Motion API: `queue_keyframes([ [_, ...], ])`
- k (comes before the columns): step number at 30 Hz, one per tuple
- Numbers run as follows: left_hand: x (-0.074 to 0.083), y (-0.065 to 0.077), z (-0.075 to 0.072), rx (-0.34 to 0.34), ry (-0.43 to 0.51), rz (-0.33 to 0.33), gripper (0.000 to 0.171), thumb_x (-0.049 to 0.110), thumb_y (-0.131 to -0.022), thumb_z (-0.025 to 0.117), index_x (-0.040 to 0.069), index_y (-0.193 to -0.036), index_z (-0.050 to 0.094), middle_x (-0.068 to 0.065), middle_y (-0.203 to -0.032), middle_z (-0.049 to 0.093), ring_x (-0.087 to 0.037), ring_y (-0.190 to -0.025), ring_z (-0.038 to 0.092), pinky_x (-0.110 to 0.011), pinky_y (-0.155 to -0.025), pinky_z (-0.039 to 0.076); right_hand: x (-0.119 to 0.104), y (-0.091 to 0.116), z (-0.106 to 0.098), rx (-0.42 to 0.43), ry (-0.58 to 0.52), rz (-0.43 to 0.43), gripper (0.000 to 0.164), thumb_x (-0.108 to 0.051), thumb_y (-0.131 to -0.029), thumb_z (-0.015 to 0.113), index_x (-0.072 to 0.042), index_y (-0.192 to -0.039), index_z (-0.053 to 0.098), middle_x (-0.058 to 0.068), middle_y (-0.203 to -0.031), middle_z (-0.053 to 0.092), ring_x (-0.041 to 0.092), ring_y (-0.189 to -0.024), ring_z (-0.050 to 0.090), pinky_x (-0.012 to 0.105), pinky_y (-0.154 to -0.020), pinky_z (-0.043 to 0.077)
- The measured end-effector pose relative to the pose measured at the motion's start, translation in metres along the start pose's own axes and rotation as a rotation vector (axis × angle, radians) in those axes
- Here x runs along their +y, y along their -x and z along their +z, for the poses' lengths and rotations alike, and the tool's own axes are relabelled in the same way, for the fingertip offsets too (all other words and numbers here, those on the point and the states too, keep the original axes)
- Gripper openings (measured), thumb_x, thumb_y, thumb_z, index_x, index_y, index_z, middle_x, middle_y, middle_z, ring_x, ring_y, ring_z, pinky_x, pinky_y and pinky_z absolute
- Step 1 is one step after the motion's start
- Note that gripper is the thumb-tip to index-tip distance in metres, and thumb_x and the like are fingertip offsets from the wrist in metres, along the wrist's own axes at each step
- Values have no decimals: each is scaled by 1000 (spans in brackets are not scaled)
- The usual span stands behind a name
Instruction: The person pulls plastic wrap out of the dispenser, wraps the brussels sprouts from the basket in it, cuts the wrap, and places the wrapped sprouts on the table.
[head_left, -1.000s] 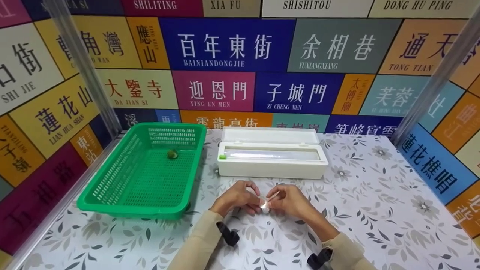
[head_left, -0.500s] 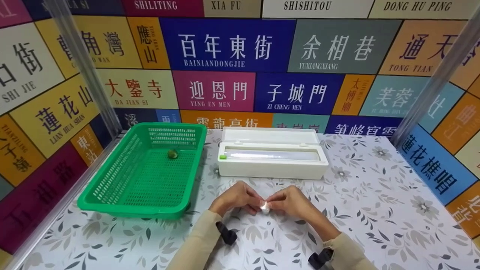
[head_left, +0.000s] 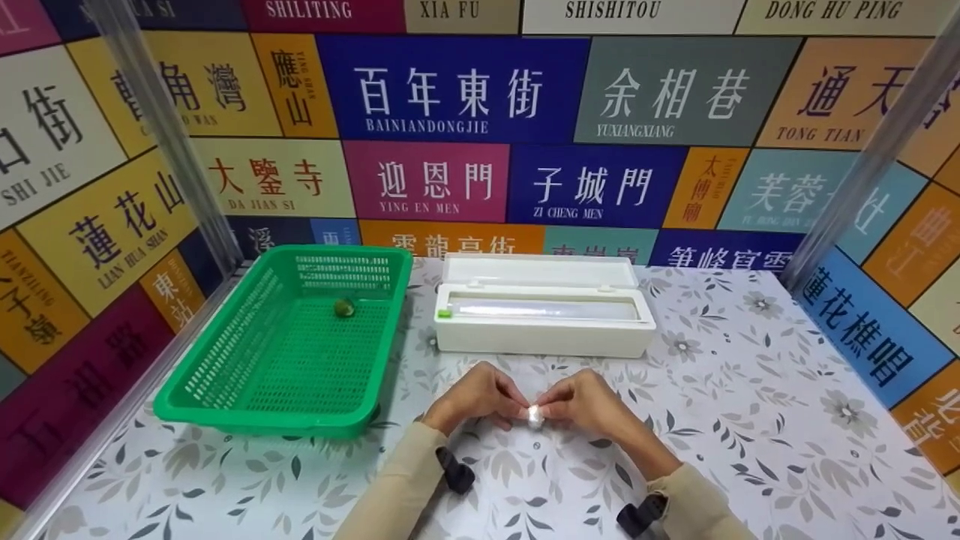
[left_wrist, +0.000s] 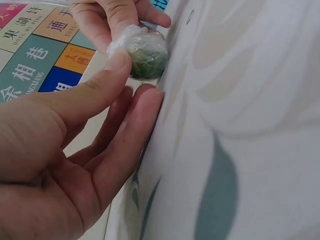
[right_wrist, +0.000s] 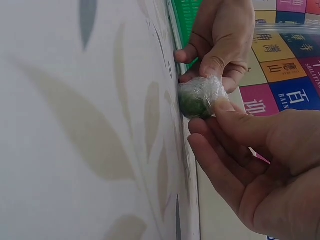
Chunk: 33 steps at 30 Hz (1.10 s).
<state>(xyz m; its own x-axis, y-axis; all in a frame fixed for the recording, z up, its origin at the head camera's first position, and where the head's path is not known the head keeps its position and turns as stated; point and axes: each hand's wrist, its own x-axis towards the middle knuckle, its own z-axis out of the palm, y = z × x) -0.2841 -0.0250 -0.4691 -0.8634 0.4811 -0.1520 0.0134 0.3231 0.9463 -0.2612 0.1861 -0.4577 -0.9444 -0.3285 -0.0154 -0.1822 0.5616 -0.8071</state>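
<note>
A small round green fruit (left_wrist: 150, 57) is wrapped in clear, crumpled cling film (right_wrist: 216, 89), low over the tablecloth. My left hand (head_left: 480, 394) pinches the gathered film from the left between thumb and fingers. From the right, my right hand (head_left: 585, 403) pinches the same film, its thumb (right_wrist: 225, 106) pressed at the bunched top. The fruit's green underside shows below the film in both wrist views. In the head view the bundle (head_left: 535, 417) looks like a shiny whitish blob between the fingertips.
Left of the hands stands a green slotted basket (head_left: 262, 420) with one small greenish-brown round item (head_left: 344, 308) inside. Behind the hands is a white cling film dispenser (head_left: 544, 337), lid (head_left: 540, 270) raised, with a green slider (head_left: 445, 314). A patterned wall (head_left: 465, 90) encloses the table.
A second ago, film stretched up between the spread fingers; now the fingertips have drawn together and the film is gathered at the bundle. The bundle has shifted slightly right. Basket and dispenser have not moved.
</note>
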Motion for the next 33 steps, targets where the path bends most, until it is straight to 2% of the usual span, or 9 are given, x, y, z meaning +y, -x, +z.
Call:
queue_keyframes([
  [5,1,1,-1,13,-27,15,8,-4,-80,78,-4,-88,78,-18,-81,76,-12,-52,64,-26,-53,59,-1,-1,1,0,6,-9,9,-8,-82,80,-4,-90,80,13,-88,78,5,-73,63,17,-60,49],
  [9,3,2,-4,12,-57,18,7,-3,-81,76,-3,-87,79,-20,-81,76,-11,-50,64,-25,-52,58,-4,-1,3,28,-11,87,9,-12,-83,81,-8,-90,81,8,-85,78,6,-65,64,19,-57,49],
  [13,3,3,-7,-24,-37,23,7,0,-83,75,-2,-89,79,-24,-81,75,-13,-53,66,-27,-53,59,-7,-1,6,83,-46,201,8,-12,-80,83,-10,-87,80,4,-79,77,10,-55,63,20,-50,47],
  [19,2,4,-9,-70,5,-15,13,7,-86,73,1,-94,79,-22,-84,76,-19,-63,73,-27,-53,60,-8,-2,7,116,-67,241,12,-11,-77,85,-8,-86,79,7,-83,78,10,-59,65,21,-55,50],
  [23,3,4,-8,-40,34,-68,11,11,-83,77,4,-91,80,-18,-83,77,-17,-64,73,-22,-49,56,-8,-2,5,102,-97,263,11,-9,-77,84,-7,-87,79,7,-82,77,11,-60,66,22,-57,52],
  [28,5,4,-4,21,53,-128,9,10,-78,82,7,-86,80,-16,-78,77,-13,-56,69,-20,-45,51,-7,-3,5,73,-186,279,14,-10,-80,81,-3,-92,78,9,-79,77,12,-60,68,23,-55,55],
  [33,5,3,0,54,64,-150,8,9,-77,81,6,-85,80,-15,-76,77,-13,-56,69,-19,-46,52,-5,-2,6,62,-215,300,16,-16,-81,81,-4,-91,78,7,-76,77,12,-60,68,25,-51,55],
])
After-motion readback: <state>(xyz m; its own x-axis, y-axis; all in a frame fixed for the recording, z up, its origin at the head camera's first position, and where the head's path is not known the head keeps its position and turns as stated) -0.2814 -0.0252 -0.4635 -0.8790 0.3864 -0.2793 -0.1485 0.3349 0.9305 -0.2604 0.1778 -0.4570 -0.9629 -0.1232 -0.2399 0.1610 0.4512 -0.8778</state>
